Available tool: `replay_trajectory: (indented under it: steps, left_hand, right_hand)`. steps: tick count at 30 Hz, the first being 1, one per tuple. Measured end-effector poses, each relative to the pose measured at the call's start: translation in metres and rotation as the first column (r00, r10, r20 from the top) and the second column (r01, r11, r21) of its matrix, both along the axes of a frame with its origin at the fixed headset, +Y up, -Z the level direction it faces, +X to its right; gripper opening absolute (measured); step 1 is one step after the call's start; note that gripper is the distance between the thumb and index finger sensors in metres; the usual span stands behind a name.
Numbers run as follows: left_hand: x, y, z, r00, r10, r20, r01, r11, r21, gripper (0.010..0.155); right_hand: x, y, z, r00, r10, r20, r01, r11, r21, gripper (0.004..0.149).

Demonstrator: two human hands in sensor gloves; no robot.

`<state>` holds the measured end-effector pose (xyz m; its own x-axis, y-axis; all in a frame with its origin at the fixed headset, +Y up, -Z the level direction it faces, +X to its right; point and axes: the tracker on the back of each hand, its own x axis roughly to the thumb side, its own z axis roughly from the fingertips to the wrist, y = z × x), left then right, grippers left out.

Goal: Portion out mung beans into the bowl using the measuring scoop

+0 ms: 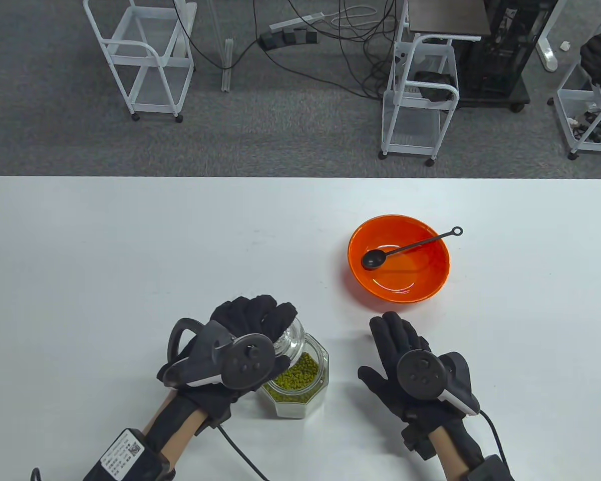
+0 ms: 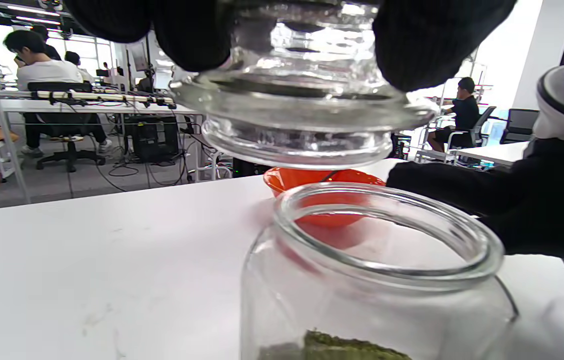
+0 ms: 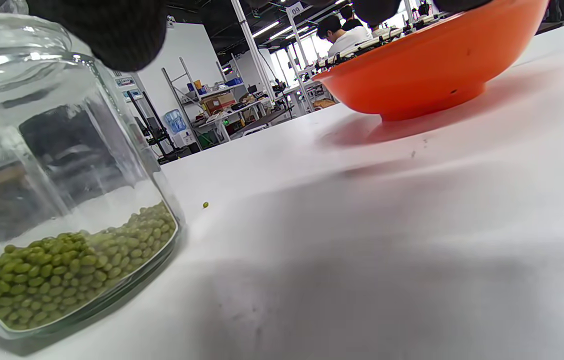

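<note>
Left hand (image 1: 253, 325) holds lid (image 2: 302, 100) above jar (image 1: 300, 376).

Jar (image 1: 300, 376) mouth clear beneath lifted lid (image 2: 307, 115)

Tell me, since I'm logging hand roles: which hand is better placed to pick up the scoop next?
Right. The right hand is open and nearest the bowl holding the scoop; the left hand grips the jar lid.

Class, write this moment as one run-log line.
left hand: holds glass lid above open jar | right hand: open, idle | scoop: in orange bowl | beans: none portioned
</note>
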<state>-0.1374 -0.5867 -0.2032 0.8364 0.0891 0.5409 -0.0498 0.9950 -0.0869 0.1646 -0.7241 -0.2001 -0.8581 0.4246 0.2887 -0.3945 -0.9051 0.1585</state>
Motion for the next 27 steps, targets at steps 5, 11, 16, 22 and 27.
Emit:
replay_trajectory:
  steps: [5,11,16,22,27]
  left_hand:
    - [-0.029,-0.004,-0.009,0.996,-0.021,-0.082,0.022,1.0,0.017,0.085]
    - [-0.062,-0.022,-0.02,0.987,-0.035,-0.159,0.037,0.999,0.01,0.085]
    - [-0.084,-0.041,-0.03,0.976,-0.035,-0.215,0.032,0.999,-0.019,0.085]
    - [-0.105,-0.068,-0.041,0.961,-0.043,-0.272,0.033,0.999,-0.04,0.085]
    - [-0.119,-0.098,-0.05,0.946,-0.067,-0.318,0.045,0.996,-0.077,0.086]
  right_hand:
    - [0.001,0.0,0.0,1.0,0.001,0.001,-0.001,1.0,-0.003,0.091]
    - [0.001,0.0,0.0,1.0,0.001,0.001,-0.001,1.0,-0.006,0.091]
    - [0.001,0.0,-0.001,1.0,0.005,0.0,-0.005,1.0,-0.01,0.091]
    - [0.001,0.0,-0.001,1.0,0.007,0.003,-0.007,1.0,-0.012,0.091]
    - [0.001,-0.001,-0.001,1.0,0.006,0.003,-0.006,1.0,-0.014,0.091]
